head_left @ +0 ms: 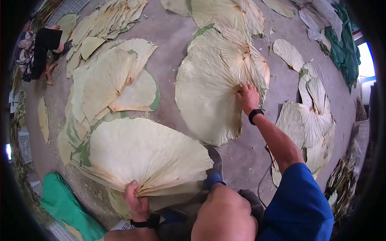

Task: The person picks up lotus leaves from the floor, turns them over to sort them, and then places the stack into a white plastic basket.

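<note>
My left hand [137, 203] grips the gathered base of a large, pale, fan-shaped dried lotus leaf [148, 148], thumb on top. This leaf spreads over my lap and the heap of leaves to the left. Out in front, my right hand [250, 99] has its fingers curled at the creased centre of another dried lotus leaf [207, 88], seemingly pinching it. That leaf lies on a stack on the floor, its veins running together beneath my fingers. The fingertips of my right hand are partly hidden.
More dried leaves [108, 82] lie stacked at the left, with another pile [315, 120] at the right. A green cloth [70, 207] is at the lower left. Another person [40, 50] sits at the upper left. A dark cord [261, 186] runs along the floor near my foot.
</note>
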A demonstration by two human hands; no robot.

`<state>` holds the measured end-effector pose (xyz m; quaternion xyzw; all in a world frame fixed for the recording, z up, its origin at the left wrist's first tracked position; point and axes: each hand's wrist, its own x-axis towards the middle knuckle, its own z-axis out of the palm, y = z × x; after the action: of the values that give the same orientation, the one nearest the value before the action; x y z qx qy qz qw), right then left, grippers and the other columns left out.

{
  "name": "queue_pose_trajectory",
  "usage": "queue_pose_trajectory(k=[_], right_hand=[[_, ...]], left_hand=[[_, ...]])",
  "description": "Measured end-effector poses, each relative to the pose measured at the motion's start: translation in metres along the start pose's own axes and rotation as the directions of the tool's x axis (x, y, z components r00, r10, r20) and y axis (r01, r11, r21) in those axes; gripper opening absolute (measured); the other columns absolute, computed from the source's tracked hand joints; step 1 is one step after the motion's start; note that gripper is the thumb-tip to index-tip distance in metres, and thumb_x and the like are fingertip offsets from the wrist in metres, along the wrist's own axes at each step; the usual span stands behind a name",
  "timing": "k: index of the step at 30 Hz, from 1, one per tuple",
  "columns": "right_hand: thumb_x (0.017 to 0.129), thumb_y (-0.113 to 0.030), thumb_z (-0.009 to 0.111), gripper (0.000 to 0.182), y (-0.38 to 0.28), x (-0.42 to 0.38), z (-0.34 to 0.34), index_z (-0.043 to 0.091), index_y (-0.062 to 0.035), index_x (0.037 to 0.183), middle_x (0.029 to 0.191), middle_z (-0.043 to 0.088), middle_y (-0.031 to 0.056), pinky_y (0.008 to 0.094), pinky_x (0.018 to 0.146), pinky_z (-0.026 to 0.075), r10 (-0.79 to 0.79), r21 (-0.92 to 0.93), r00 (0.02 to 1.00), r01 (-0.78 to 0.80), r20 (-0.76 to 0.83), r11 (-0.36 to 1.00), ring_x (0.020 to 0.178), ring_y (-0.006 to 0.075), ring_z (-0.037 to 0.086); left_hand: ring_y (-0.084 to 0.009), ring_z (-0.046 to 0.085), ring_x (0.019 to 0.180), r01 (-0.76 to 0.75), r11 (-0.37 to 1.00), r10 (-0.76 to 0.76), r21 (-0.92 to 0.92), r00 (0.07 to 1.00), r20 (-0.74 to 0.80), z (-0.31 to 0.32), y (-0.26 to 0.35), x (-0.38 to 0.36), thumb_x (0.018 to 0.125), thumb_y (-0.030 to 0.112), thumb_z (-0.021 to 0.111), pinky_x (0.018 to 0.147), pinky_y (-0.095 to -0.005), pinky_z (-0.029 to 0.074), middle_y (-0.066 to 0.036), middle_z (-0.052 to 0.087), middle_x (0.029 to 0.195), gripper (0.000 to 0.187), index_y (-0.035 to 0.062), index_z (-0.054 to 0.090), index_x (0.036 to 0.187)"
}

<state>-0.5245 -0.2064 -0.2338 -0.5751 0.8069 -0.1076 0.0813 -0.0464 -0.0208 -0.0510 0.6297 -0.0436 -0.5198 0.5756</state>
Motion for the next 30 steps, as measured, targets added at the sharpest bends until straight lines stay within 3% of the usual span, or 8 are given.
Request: queue_pose_trajectory(k=[9,13,16,19,23,26,28,30], right_hand=[[0.084,-0.016,0.069,0.028,0.005,0.003,-0.008,0.068,-0.0152,0.112,0.101,0.063,0.0084,0.0426,0.083,0.050,-0.086,0.303,0.982,0.135,-0.169,0.943,0.095,0.0317,0.062],[0.085,-0.015,0.068,0.023,-0.008,0.009,-0.024,0.068,-0.0151,0.109,0.099,0.062,0.0090,0.0429,0.080,0.051,-0.108,0.255,0.975,0.157,-0.196,0.954,0.092,0.0320,0.063],[0.086,-0.015,0.067,0.017,-0.017,0.013,-0.021,0.067,-0.0147,0.103,0.098,0.062,0.0097,0.0440,0.079,0.051,-0.025,0.271,0.990,0.063,-0.141,0.960,0.094,0.0323,0.063],[0.087,-0.012,0.067,0.012,-0.024,0.013,-0.010,0.065,-0.0123,0.099,0.098,0.063,0.0081,0.0420,0.078,0.051,-0.063,0.168,0.990,0.085,-0.130,0.982,0.093,0.0319,0.064],[0.083,-0.011,0.067,0.014,-0.030,0.003,-0.011,0.065,-0.0135,0.096,0.099,0.061,0.0076,0.0423,0.079,0.049,-0.274,0.090,0.942,0.295,-0.194,0.951,0.092,0.0312,0.062],[0.076,-0.010,0.066,0.019,-0.057,-0.025,-0.034,0.063,-0.0118,0.095,0.102,0.060,0.0091,0.0406,0.083,0.046,-0.562,0.059,0.793,0.589,-0.234,0.806,0.094,0.0316,0.057],[0.075,-0.002,0.069,0.026,-0.081,-0.057,-0.045,0.062,-0.0098,0.098,0.107,0.062,0.0108,0.0417,0.077,0.051,-0.661,0.197,0.723,0.690,-0.198,0.696,0.095,0.0330,0.061],[0.080,0.000,0.064,0.023,-0.098,-0.093,-0.050,0.060,-0.0051,0.102,0.112,0.065,0.0126,0.0415,0.085,0.054,-0.769,0.290,0.628,0.763,-0.121,0.578,0.101,0.0317,0.065]], left_hand=[[-0.0258,0.063,0.104,-0.004,1.000,0.004,-0.020,1.000,-0.001,-0.002,0.001,0.000,0.083,0.000,0.063,0.098,-0.0418,0.051,-0.013,0.064,0.109,0.033,-0.0062,0.060,0.115],[-0.0262,0.063,0.104,-0.011,0.999,0.011,-0.040,1.000,0.003,-0.006,0.001,0.001,0.083,0.000,0.063,0.098,-0.0429,0.051,-0.013,0.064,0.110,0.031,-0.0062,0.061,0.113],[-0.0260,0.063,0.104,-0.029,0.998,0.029,-0.055,1.000,0.005,-0.005,0.003,-0.002,0.083,0.000,0.064,0.098,-0.0428,0.051,-0.013,0.064,0.110,0.031,-0.0061,0.060,0.113],[-0.0249,0.063,0.102,-0.030,0.998,0.031,-0.060,0.999,0.016,-0.015,0.004,-0.001,0.082,0.000,0.065,0.098,-0.0419,0.051,-0.012,0.064,0.108,0.031,-0.0056,0.060,0.112],[-0.0236,0.063,0.098,-0.029,0.998,0.028,-0.057,1.000,-0.009,-0.016,0.006,-0.001,0.082,0.000,0.066,0.096,-0.0409,0.051,-0.011,0.064,0.104,0.027,-0.0049,0.061,0.108],[-0.0226,0.062,0.096,-0.040,0.998,0.039,-0.043,0.999,-0.013,-0.017,0.005,0.002,0.081,0.000,0.066,0.095,-0.0403,0.052,-0.010,0.064,0.101,0.026,-0.0044,0.062,0.107],[-0.0225,0.063,0.097,-0.016,0.999,0.015,-0.046,1.000,-0.012,-0.016,0.004,0.003,0.081,-0.001,0.065,0.095,-0.0400,0.052,-0.010,0.064,0.100,0.027,-0.0043,0.061,0.108],[-0.0226,0.063,0.097,-0.019,0.999,0.020,-0.042,1.000,0.005,-0.017,0.004,0.003,0.081,-0.001,0.065,0.095,-0.0401,0.052,-0.010,0.064,0.100,0.028,-0.0045,0.060,0.109]])
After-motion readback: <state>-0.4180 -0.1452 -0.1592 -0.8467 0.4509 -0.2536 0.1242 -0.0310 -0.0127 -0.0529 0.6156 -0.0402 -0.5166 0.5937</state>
